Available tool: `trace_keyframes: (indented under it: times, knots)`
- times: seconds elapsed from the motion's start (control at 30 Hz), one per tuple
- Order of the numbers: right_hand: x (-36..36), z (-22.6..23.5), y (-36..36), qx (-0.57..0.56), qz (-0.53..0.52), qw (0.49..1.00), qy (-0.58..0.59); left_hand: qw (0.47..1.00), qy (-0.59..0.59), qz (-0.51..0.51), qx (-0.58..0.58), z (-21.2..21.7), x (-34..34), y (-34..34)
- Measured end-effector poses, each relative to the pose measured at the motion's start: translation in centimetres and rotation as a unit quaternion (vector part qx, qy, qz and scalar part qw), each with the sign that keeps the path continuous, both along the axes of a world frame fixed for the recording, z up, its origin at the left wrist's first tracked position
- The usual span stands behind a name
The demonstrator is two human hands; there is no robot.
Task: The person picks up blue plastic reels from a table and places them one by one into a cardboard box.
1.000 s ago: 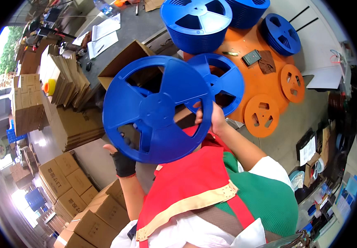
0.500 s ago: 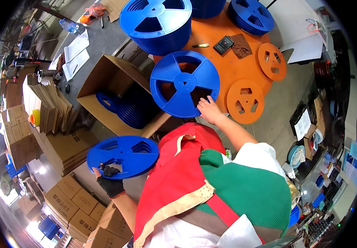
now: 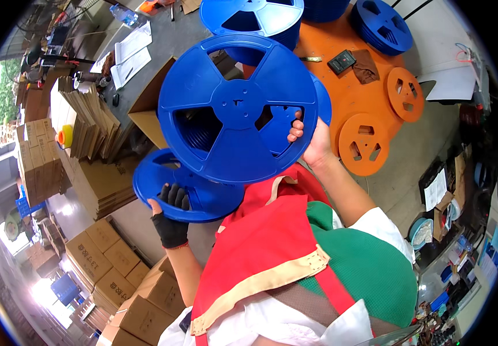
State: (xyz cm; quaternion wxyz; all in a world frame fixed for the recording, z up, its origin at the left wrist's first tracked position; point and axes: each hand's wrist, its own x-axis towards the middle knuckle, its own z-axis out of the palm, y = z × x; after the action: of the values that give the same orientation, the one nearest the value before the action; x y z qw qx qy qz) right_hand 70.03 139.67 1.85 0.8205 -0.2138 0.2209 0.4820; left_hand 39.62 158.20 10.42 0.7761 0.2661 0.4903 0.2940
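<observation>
right fingers [image 3: 298, 132] grip a round blue plastic reel [image 3: 238, 106] by its rim, likely the handiest hold. left fingers [image 3: 174, 196] clasp a lower blue reel [image 3: 205, 195]

Foremost reel [image 3: 238, 106] in smooth, glossy plastic; cartons [image 3: 107, 254] in matt cardboard.

Dark printing [image 3: 89, 255] — on stacked brown cartons [image 3: 109, 263].

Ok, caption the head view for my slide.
Black-gloved left hand holding at least one round, blue plastic reel; bare right hand gripping another blue reel by its rim.
</observation>
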Motion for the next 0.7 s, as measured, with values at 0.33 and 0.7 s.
trace_keyframes:
  times: [0.33,0.7]
  knots:
    - [-2.6,-1.3,1.9,-0.057,0.138,0.987,0.066,0.994,-0.091,-0.059,0.029,1.4,4.4,0.0]
    - [-0.3,-12.8,-5.2,-0.454,0.423,0.25,-0.743,0.992,-0.104,0.075,-0.019,0.3,0.9,0.7]
